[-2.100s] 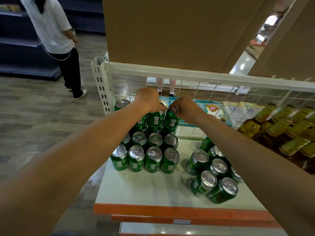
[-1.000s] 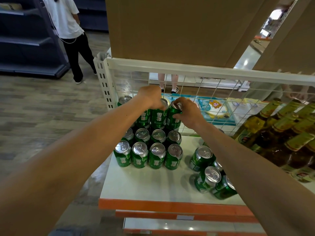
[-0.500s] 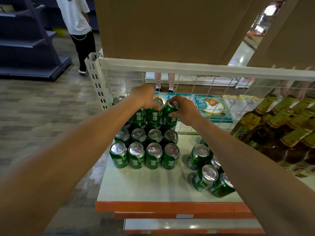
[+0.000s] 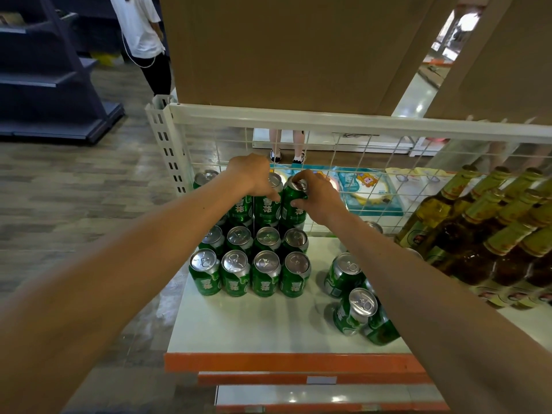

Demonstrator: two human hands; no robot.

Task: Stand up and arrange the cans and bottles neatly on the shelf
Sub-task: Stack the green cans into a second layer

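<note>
Green cans stand in tidy rows on the white shelf (image 4: 268, 324), with a second layer stacked at the back. My right hand (image 4: 316, 195) grips the rightmost upper can (image 4: 294, 209) by its rim and side. My left hand (image 4: 254, 177) lies over the tops of the neighbouring upper cans (image 4: 265, 207), fingers curled onto them. The front row of cans (image 4: 249, 271) stands upright. A loose cluster of green cans (image 4: 355, 306) sits to the right, partly behind my right arm.
Brown glass bottles (image 4: 493, 234) with gold foil necks fill the shelf's right side. A white wire grid (image 4: 373, 162) backs the shelf under a cardboard panel (image 4: 283, 49). A person (image 4: 143, 34) stands on the floor at far left by dark shelving (image 4: 53, 85).
My hands stay on the upper back cans, and the right hand has shifted its grip on the rightmost can. The camera view drifted slightly. The person at left has stepped closer to the shelf.
</note>
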